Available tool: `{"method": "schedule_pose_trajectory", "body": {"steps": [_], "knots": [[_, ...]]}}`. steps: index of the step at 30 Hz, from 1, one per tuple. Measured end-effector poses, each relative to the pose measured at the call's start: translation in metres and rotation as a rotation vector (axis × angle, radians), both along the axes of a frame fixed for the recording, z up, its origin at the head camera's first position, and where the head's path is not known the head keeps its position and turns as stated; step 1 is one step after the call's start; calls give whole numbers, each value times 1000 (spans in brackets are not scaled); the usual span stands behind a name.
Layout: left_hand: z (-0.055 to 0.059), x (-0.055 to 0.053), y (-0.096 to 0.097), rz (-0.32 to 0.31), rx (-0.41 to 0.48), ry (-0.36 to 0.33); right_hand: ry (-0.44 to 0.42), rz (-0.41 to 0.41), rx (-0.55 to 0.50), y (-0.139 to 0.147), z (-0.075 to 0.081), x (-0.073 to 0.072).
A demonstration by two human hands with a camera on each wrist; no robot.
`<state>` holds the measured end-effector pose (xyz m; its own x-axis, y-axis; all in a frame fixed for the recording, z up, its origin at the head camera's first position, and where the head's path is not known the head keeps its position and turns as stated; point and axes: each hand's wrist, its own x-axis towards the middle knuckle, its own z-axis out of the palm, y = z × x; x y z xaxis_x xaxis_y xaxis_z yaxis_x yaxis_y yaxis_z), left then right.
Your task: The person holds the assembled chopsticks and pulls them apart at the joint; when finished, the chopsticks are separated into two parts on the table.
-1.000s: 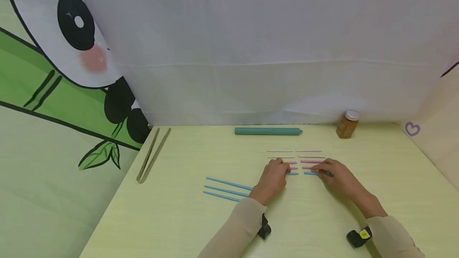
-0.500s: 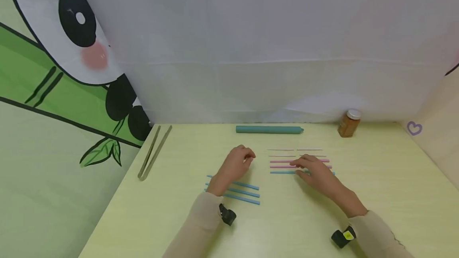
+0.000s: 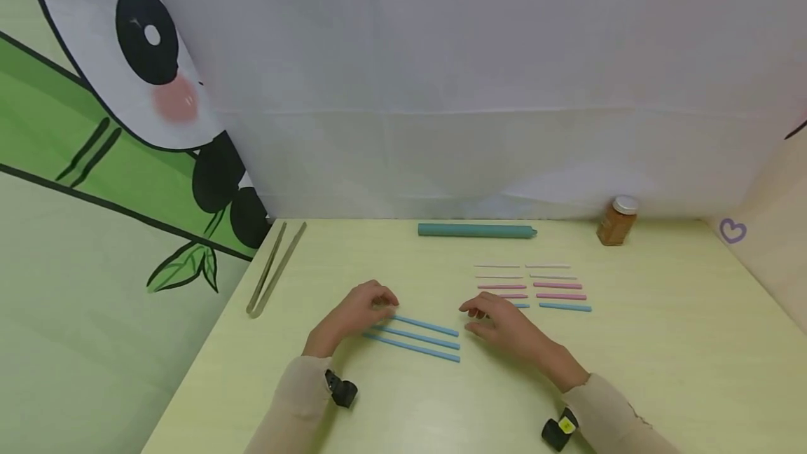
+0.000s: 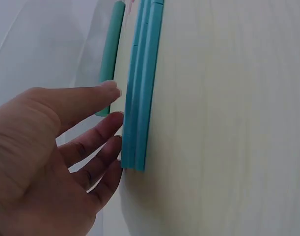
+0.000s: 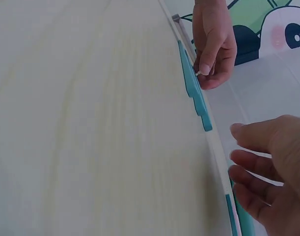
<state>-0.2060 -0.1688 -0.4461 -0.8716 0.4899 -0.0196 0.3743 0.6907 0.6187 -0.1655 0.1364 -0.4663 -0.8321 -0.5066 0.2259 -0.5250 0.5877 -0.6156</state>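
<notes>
Three long blue sticks (image 3: 419,337) lie side by side on the table, slightly slanted. My left hand (image 3: 359,310) hovers at their left end, covering part of it. In the left wrist view, thumb and fingers are apart beside the sticks (image 4: 140,98), pinching nothing. Right of the sticks' other end is my right hand (image 3: 507,324), fingers loosely bent and holding nothing. Behind it lie two columns of shorter sticks: thin white ones (image 3: 547,266) at the back, pink ones (image 3: 558,286) in the middle, a blue one (image 3: 565,307) in front. My right hand partly hides the left column.
A green cylinder (image 3: 476,230) lies along the table's back edge. To its right stands a brown jar (image 3: 618,221) with a pale lid. Long metal tongs (image 3: 285,261) lie near the left edge. A white cloth (image 3: 441,90) hangs behind the table.
Both hands have moved left, away from the short pink and blue sticks they were touching. The left hand now sits at the long blue sticks' left end, the right hand near their right end.
</notes>
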Motion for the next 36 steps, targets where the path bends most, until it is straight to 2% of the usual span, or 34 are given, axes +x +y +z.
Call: {"method": "schedule_pose_trajectory", "body": {"steps": [2, 6, 12, 15, 23, 31, 36], "knots": [[-3, 0, -2, -22, 9, -22, -30, 19, 3, -7, -2, 1], [-7, -2, -1, -66, 12, -34, -37, 35, 38, -17, -5, 2], [-13, -4, 6, -78, -15, 4, -3, 9, 107, -26, -8, 2], [-13, -4, 8, -87, -19, 17, 1, -14, 109, -27, -7, 4], [2, 0, 17, -112, 15, -19, -83, -82, -33, -27, 6, 5], [18, 7, 47, -198, 1, 62, 3, -62, -25, -33, 16, -1], [21, 10, 55, -190, 4, 79, 27, -59, -7, -35, 17, -1]]}}
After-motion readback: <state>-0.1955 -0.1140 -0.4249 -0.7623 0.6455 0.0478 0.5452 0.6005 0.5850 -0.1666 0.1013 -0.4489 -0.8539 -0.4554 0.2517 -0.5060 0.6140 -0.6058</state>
